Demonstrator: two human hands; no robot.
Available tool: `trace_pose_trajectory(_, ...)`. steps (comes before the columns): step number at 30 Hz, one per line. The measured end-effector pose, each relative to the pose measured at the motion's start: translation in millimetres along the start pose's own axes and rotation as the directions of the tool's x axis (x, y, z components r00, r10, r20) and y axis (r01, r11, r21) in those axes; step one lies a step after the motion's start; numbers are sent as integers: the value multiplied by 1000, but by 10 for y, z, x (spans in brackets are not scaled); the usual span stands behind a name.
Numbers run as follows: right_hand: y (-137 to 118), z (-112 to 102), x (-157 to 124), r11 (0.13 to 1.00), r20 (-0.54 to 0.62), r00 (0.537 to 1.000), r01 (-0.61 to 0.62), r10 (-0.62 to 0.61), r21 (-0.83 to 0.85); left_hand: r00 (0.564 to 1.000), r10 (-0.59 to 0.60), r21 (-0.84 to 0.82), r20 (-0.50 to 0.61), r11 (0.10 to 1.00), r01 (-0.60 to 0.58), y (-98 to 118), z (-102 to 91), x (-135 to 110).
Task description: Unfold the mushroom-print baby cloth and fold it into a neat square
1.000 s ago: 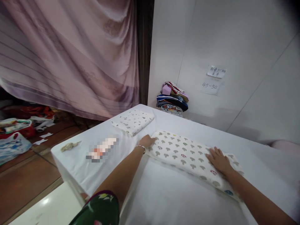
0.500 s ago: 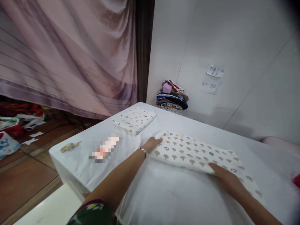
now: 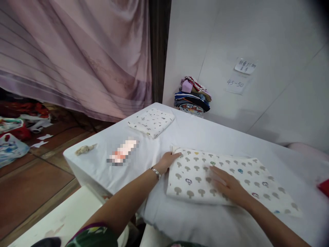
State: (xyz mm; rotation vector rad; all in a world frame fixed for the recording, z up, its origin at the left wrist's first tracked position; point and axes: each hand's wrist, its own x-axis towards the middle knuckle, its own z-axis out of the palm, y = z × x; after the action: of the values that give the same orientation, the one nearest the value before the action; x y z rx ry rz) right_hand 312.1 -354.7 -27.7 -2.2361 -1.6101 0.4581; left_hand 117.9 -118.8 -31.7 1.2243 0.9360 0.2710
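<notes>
Left hand (image 3: 166, 162): touching mushroom-print cloth (image 3: 244, 168) at its left edge, pinch I am failing to discern | Right hand (image 3: 229, 187): lying loosely spread over the same cloth, gripping nothing | Status, I am judging: small-print cloth (image 3: 152, 122), beyond left grip, lying folded; mushroom-print cloth seemingly awaiting further folding

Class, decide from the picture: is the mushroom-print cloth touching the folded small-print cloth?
Apart: the head view shows white tabletop between the mushroom-print cloth and the folded small-print cloth.

Cloth (image 3: 239, 164) on table (image 3: 213, 135) before wall (image 3: 221, 37)
</notes>
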Motion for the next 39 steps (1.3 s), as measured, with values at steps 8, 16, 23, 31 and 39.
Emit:
trace_pose_trajectory(8,-777,589,1128,993,-73,995,59,-67,-105,855,427,391,-295,870,-300,-148,58,90)
trace_pose_trajectory(16,-912,810,1135,975,-13,981,192,-195,-108,874,388,370,-291,889,-271,-72,25,285)
trace_pose_trajectory(23,-825,749,1214,945,-66,943,326,-325,8,865,417,393,-280,872,-293,-85,-17,328)
trace_pose_trajectory(31,-744,361,1589,968,-69,965,248,-251,-46,851,462,341,-250,865,-369,-180,-49,354)
trace_pose_trajectory(39,-795,194,1833,987,137,980,153,-145,-51,846,473,301,-245,867,-397,-192,-28,337)
